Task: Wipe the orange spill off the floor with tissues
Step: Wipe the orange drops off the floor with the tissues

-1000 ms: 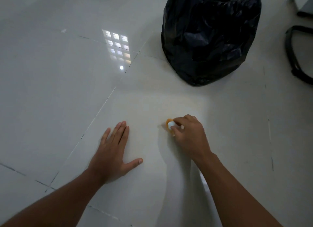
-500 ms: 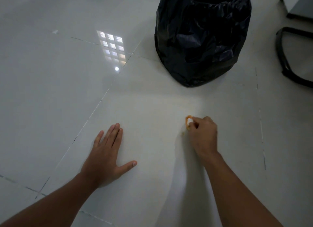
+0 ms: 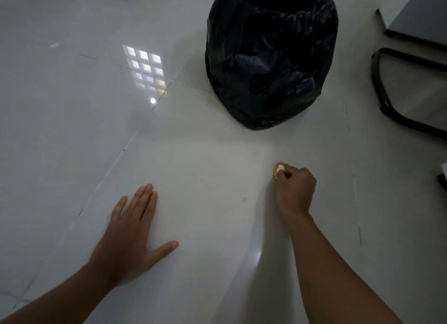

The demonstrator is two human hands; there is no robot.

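My right hand (image 3: 295, 188) is closed around a small wad of tissue (image 3: 278, 169), white with orange staining, pressed against the pale floor tile (image 3: 217, 169). A faint orange speck (image 3: 244, 199) remains on the tile, left of and a little nearer than that hand. My left hand (image 3: 131, 236) lies flat on the floor with fingers spread and thumb out, holding nothing. Most of the tissue is hidden inside my right fist.
A bin lined with a black bag (image 3: 269, 57) stands on the floor beyond my right hand. A black curved chair base (image 3: 387, 99) and a grey furniture edge (image 3: 420, 14) are at the far right. Window light reflects off the tiles (image 3: 145, 67) at upper left.
My right hand has slid the tissue to the right across the tile, away from my left hand. The left hand stays planted on the floor.
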